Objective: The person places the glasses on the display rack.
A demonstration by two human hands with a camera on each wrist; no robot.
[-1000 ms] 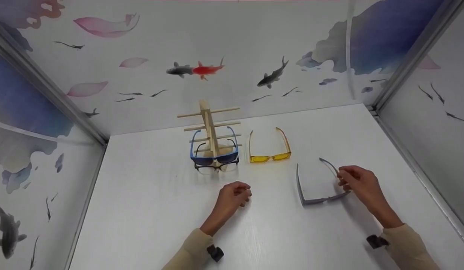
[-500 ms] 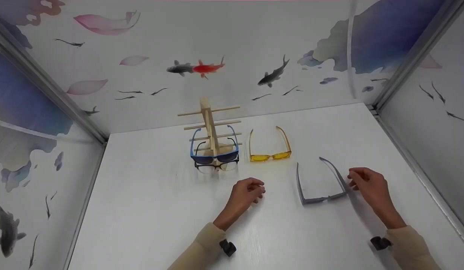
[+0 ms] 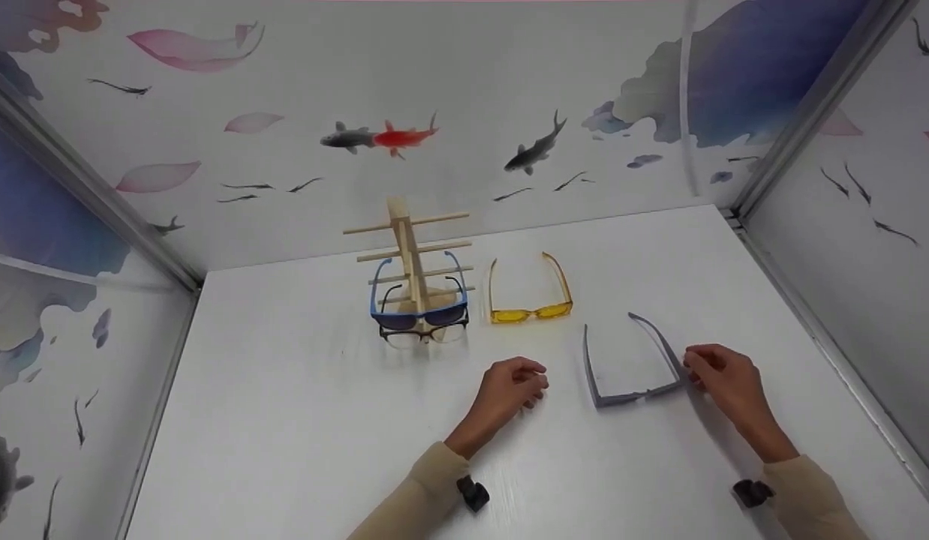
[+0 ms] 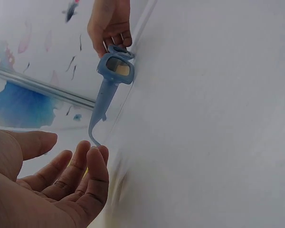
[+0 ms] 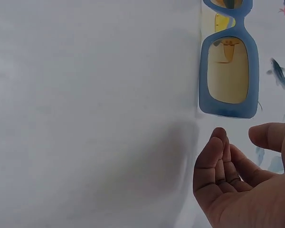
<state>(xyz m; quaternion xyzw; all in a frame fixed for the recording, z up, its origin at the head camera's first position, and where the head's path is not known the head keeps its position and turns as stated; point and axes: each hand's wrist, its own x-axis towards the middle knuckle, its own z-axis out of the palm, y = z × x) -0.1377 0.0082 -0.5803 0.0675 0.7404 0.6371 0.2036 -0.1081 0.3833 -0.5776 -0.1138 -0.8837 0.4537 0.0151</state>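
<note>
A pair of grey-blue sunglasses (image 3: 622,400) lies on the white table with both temples unfolded toward the back wall. To its left is my left hand (image 3: 507,390), fingers loosely bent and holding nothing. My right hand (image 3: 731,382) is just beyond the right temple. In the right wrist view, my right hand (image 5: 242,185) has thumb and fingers parted, with a gap below the sunglasses rim (image 5: 228,111). In the left wrist view, a temple tip of the sunglasses (image 4: 104,97) appears near my left fingertips (image 4: 97,166); contact is unclear there, but the head view shows them apart.
A wooden eyewear stand (image 3: 404,247) with crossbars rises at the back. Blue sunglasses (image 3: 397,321) and dark-rimmed clear glasses (image 3: 382,334) hang low on it. Yellow-lensed glasses (image 3: 530,313) lie to its right. Printed walls border the table's back and sides.
My right hand has come off the right temple of the grey-blue sunglasses and moved slightly right. My left hand has shifted right, toward them. The sunglasses stay in place; the head view turned slightly.
</note>
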